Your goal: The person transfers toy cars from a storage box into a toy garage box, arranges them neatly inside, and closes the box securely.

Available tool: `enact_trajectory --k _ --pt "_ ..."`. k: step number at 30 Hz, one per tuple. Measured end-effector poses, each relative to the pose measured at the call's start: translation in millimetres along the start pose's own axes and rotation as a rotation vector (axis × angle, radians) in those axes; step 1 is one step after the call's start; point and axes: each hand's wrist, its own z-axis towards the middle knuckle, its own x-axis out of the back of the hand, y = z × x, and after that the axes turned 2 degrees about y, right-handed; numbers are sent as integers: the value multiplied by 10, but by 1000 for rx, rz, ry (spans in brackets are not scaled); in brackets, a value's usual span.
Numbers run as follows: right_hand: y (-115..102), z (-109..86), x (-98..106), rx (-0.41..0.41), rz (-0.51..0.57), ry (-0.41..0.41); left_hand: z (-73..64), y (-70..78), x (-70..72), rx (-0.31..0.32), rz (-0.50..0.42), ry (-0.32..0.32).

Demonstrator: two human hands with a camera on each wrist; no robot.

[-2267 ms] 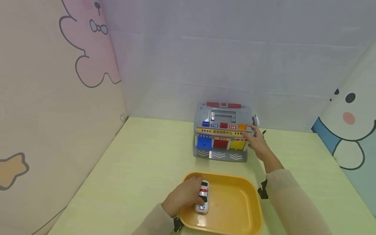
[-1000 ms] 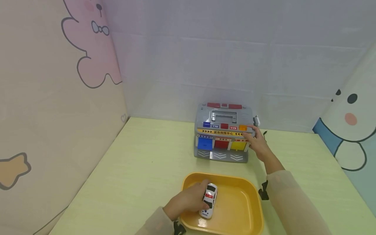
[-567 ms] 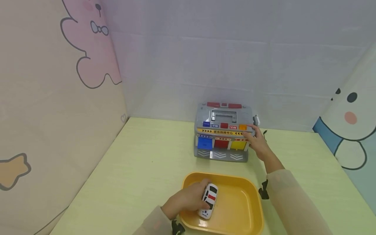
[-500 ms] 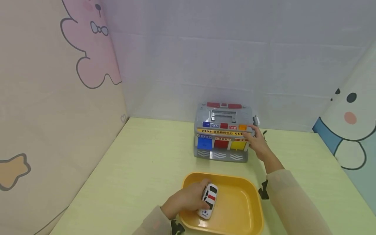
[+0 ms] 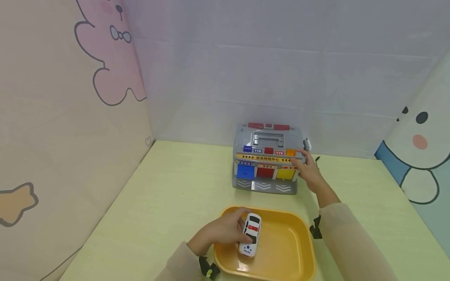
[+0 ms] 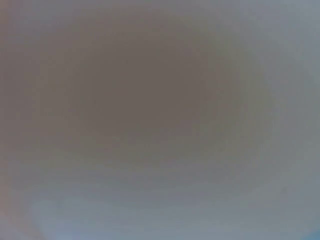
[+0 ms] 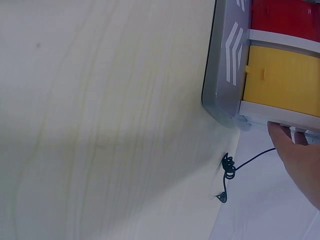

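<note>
A white toy police car with a red roof light and black windows is held in my left hand, thumb over its near end and fingers along its far left side. It overlaps the left half of a yellow tray. Farther back stands a grey toy garage with blue, red and yellow doors. My right hand grips its front right roof corner, beside the orange button. In the right wrist view, fingers show at the garage's side by the yellow door. The left wrist view is blurred.
A coiled black cable lies by the garage's right side. The pale yellow-green table meets a plain cloth backdrop behind the garage. Cartoon-printed walls stand to the left and right.
My left hand has shifted the police car rightward from the tray's left side, and most recently slightly away from me. Its near end has swung left. The right hand stays on the garage.
</note>
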Motion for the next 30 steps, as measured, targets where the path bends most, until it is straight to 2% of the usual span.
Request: enact_trajectory --k 3,8,19,24,30 --pt "0 0 -1 0 0 2 -4 1 53 6 -70 -9" --pt "-4 0 -1 -3 3 2 -2 -3 138 -22 -150 -14" --pt "-4 -6 6 -3 -1 -2 11 -17 273 -25 -369 30" --pt "3 4 10 4 -2 -5 5 0 378 -11 -383 52" --pt "10 -6 6 4 -1 -9 43 -34 464 17 -345 90"
